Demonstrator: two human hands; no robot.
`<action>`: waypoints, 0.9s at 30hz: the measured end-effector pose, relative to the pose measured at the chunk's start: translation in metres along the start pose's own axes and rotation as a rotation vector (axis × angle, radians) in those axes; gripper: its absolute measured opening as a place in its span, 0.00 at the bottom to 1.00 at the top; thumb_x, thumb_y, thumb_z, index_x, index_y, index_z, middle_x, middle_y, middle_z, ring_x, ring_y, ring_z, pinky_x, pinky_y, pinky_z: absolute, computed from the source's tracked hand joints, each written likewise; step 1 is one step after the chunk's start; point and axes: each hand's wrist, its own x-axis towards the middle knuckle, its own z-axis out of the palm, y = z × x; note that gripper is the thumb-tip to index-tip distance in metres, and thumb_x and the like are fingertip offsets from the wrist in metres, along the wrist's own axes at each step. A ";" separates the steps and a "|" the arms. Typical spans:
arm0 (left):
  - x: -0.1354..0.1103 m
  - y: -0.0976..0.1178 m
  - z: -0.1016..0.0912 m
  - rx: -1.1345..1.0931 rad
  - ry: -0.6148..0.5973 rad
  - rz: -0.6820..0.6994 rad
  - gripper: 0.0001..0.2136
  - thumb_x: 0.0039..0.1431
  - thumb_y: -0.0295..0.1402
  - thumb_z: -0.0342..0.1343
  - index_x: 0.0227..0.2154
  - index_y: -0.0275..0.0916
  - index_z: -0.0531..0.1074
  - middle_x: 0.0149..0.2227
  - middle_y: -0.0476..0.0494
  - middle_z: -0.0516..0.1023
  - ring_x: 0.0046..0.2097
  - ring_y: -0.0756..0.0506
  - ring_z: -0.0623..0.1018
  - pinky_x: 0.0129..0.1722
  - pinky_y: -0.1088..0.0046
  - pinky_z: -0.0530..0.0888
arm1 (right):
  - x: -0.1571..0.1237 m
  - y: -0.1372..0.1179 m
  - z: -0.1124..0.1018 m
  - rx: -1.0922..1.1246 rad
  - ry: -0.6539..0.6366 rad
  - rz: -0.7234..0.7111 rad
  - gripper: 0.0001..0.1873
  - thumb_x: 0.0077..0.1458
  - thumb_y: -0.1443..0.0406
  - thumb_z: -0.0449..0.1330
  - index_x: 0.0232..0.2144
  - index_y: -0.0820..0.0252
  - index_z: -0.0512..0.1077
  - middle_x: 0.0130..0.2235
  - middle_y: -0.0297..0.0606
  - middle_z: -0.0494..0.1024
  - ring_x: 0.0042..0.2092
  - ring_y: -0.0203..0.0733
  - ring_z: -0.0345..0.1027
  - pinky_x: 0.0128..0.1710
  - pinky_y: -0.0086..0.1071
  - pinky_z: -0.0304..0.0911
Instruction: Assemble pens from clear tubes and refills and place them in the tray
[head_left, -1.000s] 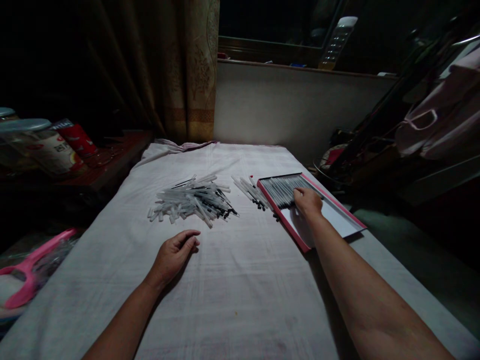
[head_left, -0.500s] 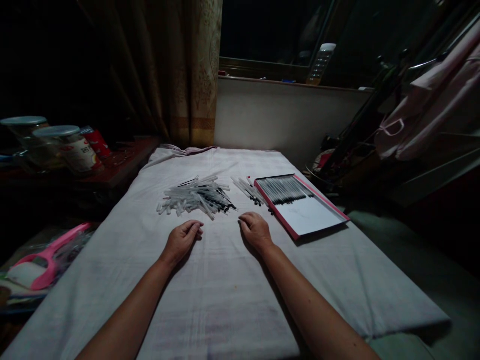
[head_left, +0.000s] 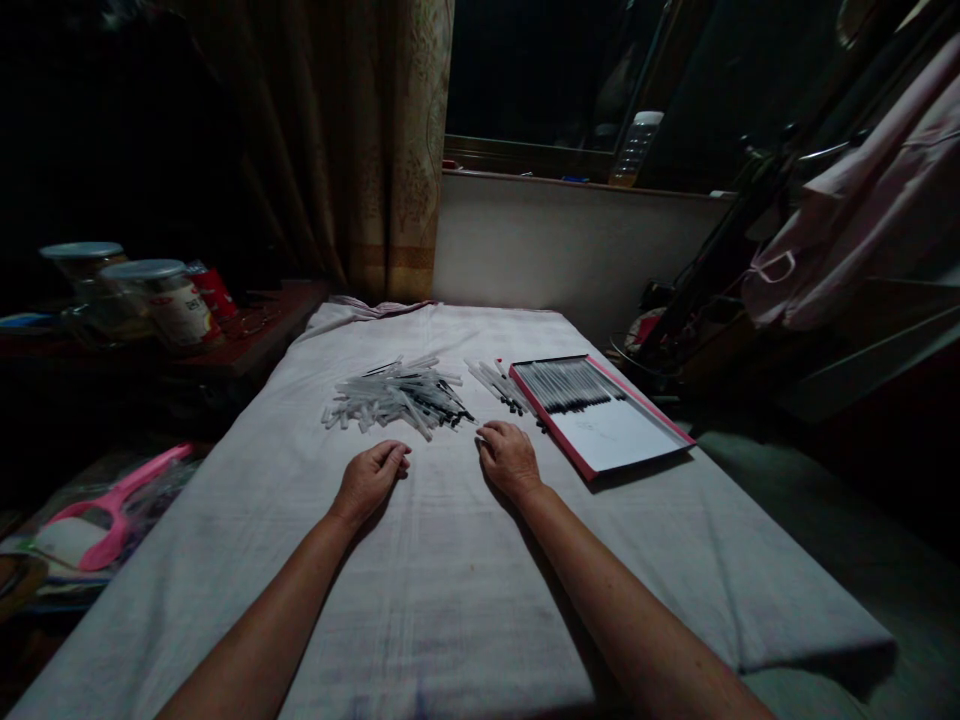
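Note:
My left hand (head_left: 369, 482) rests on the white cloth, loosely curled, with nothing visible in its fingers. It lies just in front of a loose heap of translucent pen refills (head_left: 397, 395), some with black ends. My right hand (head_left: 510, 458) also rests on the cloth, holding nothing, its bent fingers and thumb slightly apart. Its fingertips are close to the heap's right edge. Beyond it is a smaller group of pen refills (head_left: 495, 382). To its right sits a shallow red-edged box (head_left: 637, 435), with a row of dark-ended refills along its far part and bare white bottom nearer me.
The white cloth (head_left: 450, 600) covers the table. On a side table at left stand lidded jars (head_left: 176, 310) and a red can (head_left: 214, 290). A pink-handled item (head_left: 120, 510) lies lower left. Behind are a curtain (head_left: 390, 200) and a bottle (head_left: 636, 150) on the windowsill.
The view has shifted slightly, so the background sits a little lower and the left-side things further right. Both hands stay in place on the cloth. The refills and box look unchanged.

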 end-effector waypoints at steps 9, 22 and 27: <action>0.000 0.003 -0.001 0.030 -0.002 0.001 0.22 0.54 0.54 0.54 0.30 0.38 0.77 0.25 0.45 0.80 0.27 0.44 0.80 0.29 0.70 0.76 | 0.105 0.021 -0.016 -0.218 -0.127 0.203 0.24 0.63 0.61 0.55 0.60 0.63 0.67 0.60 0.53 0.69 0.59 0.53 0.62 0.57 0.39 0.56; -0.001 -0.001 -0.001 0.069 -0.024 -0.021 0.18 0.58 0.49 0.53 0.33 0.39 0.78 0.26 0.45 0.80 0.29 0.45 0.80 0.31 0.71 0.75 | 0.143 0.020 0.020 -0.248 -0.103 0.446 0.21 0.65 0.60 0.53 0.53 0.69 0.71 0.57 0.63 0.70 0.59 0.60 0.62 0.54 0.47 0.55; 0.000 -0.001 -0.002 0.090 -0.019 0.001 0.19 0.57 0.50 0.54 0.32 0.38 0.78 0.25 0.45 0.80 0.28 0.45 0.80 0.30 0.71 0.76 | 0.113 -0.005 0.019 -0.219 -0.094 0.385 0.21 0.65 0.58 0.52 0.52 0.67 0.72 0.53 0.60 0.72 0.56 0.57 0.64 0.50 0.44 0.58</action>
